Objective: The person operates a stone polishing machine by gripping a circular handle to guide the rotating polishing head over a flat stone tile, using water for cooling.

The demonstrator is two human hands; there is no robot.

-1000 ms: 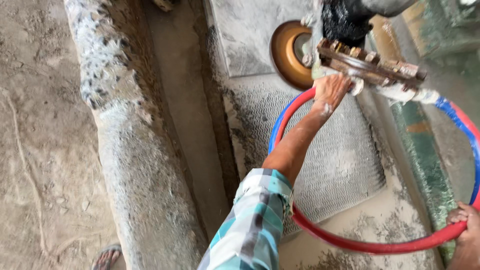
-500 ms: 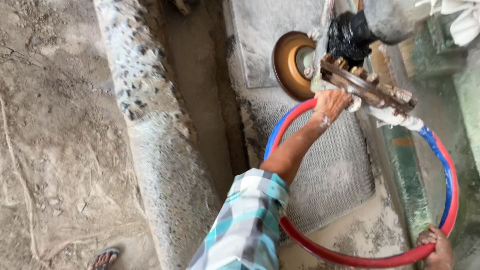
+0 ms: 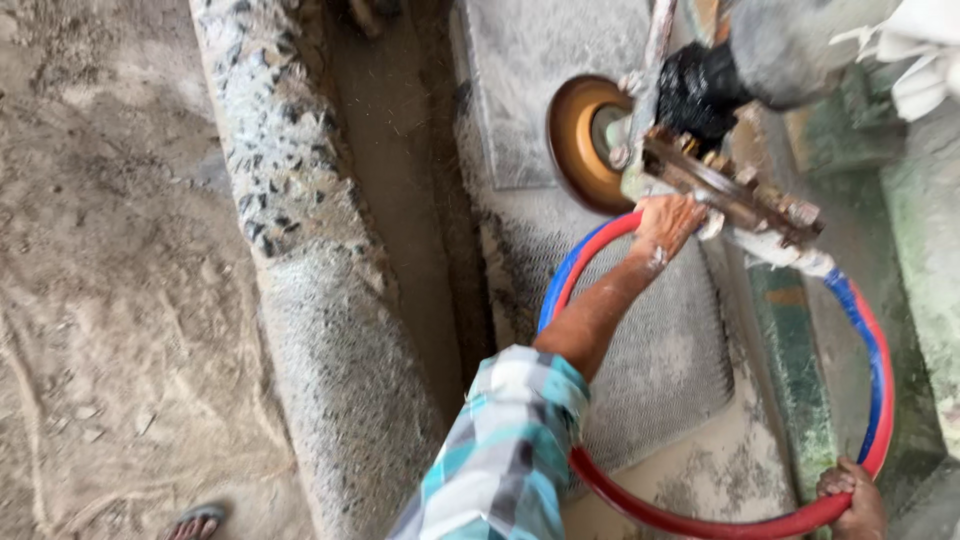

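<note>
My left hand [image 3: 665, 225], at the end of a plaid-sleeved arm, is closed on the underside of a rusty metal bar [image 3: 740, 190] on a stone-grinding machine. A brown grinding disc [image 3: 580, 140] sits just left of that hand, above a grey stone slab [image 3: 640, 350]. A black-wrapped part [image 3: 700, 90] of the machine lies above the bar. At the bottom right, my right hand [image 3: 850, 495] grips a red hose [image 3: 700, 520] that loops together with a blue hose [image 3: 875, 370] up to the machine.
A long speckled granite slab [image 3: 300, 250] runs down the middle left, with a muddy channel [image 3: 400, 200] between it and the grey slab. Dusty ground [image 3: 100, 300] lies at left. A sandalled foot [image 3: 195, 520] shows at the bottom edge. Green-stained machine frame [image 3: 790, 370] stands at right.
The view has swung a little, so the granite slab sits further right in frame. My right hand has moved left along the red hose. My left hand keeps its hold on the bar.
</note>
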